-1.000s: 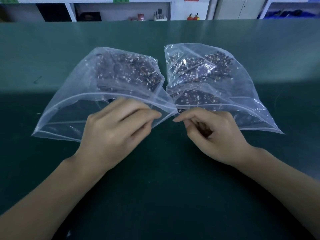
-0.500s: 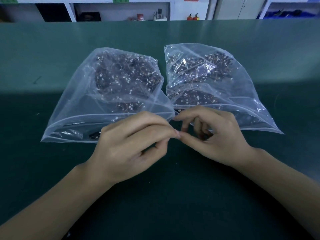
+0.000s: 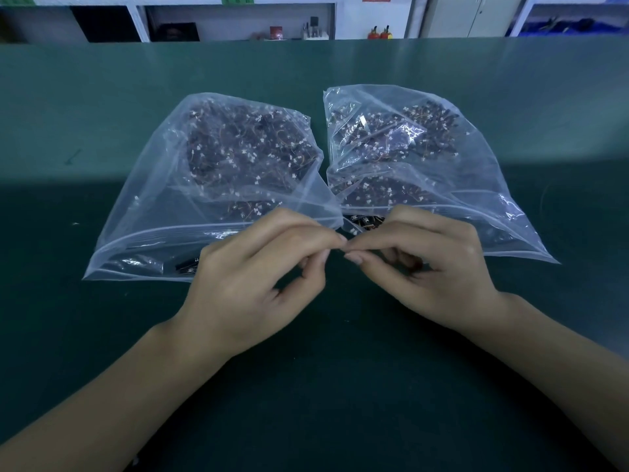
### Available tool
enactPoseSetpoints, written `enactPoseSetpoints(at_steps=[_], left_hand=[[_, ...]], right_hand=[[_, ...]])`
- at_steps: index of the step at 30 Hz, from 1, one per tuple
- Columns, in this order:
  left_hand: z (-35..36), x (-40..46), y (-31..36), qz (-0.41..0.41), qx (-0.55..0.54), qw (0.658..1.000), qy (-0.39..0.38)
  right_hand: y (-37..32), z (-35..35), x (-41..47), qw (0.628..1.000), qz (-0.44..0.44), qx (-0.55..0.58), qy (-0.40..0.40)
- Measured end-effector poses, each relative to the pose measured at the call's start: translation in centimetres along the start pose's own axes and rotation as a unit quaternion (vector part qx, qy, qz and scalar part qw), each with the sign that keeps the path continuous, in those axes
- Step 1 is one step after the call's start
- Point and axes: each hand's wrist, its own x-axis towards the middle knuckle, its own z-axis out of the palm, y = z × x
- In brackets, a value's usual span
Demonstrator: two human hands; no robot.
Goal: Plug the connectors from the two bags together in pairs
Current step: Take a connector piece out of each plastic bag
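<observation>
Connectors (image 3: 245, 155) heaped inside two clear zip bags on green table (image 3: 102, 97), dark bodies with small white ends and thin reddish wires. Left bag (image 3: 143, 212) and right bag (image 3: 493, 185) side by side, near corners touching at the middle, mouths toward the person. Loose dark connector piece (image 3: 186, 264) seen inside left bag near its mouth edge, just beside the left hand. A few more dark connectors (image 3: 364, 222) visible at the right bag's mouth, just beyond the right hand.

Left hand (image 3: 252, 284) held in front of the left bag's mouth, fingers curled, thumb and forefinger tips pressed together in a pinch. Right hand (image 3: 432, 267) mirrored in front of the right bag's mouth, fingers likewise curled, thumb and forefinger pinched. Fingertips of both hands met at the centre, touching or nearly so. Whatever was pinched between them too small and too hidden to make out; could not tell whether either hand held a connector. Both forearms bare, angled in from the lower corners, above the dark shaded part of the table.

Beyond the table's far edge: white shelving (image 3: 136, 18), two small red objects (image 3: 379, 33) on the ledge, pale cabinet (image 3: 469, 15), blue bins (image 3: 571, 25).
</observation>
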Motion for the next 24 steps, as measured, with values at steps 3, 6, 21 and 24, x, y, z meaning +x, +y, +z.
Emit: enactPoseSetpoints(at_steps=[3, 6, 21, 24], left_hand=[[0.1, -0.2, -0.34, -0.025, 0.012, 1.0, 0.011], [0.17, -0.21, -0.09, -0.025, -0.015, 1.0, -0.003], [0.08, -0.35, -0.43, -0.06, -0.021, 0.998, -0.017], [0.1, -0.36, -0.42, -0.059, -0.016, 0.998, -0.019]], right_hand=[[0.22, -0.06, 0.14, 1.0, 0.014, -0.002, -0.024], [0.58, 0.07, 0.05, 0.999, 0.027, 0.003, -0.036], [0.97, -0.04, -0.15, 0.999, -0.005, 0.039, 0.02], [0.93, -0.02, -0.21, 0.999, -0.002, 0.044, 0.027]])
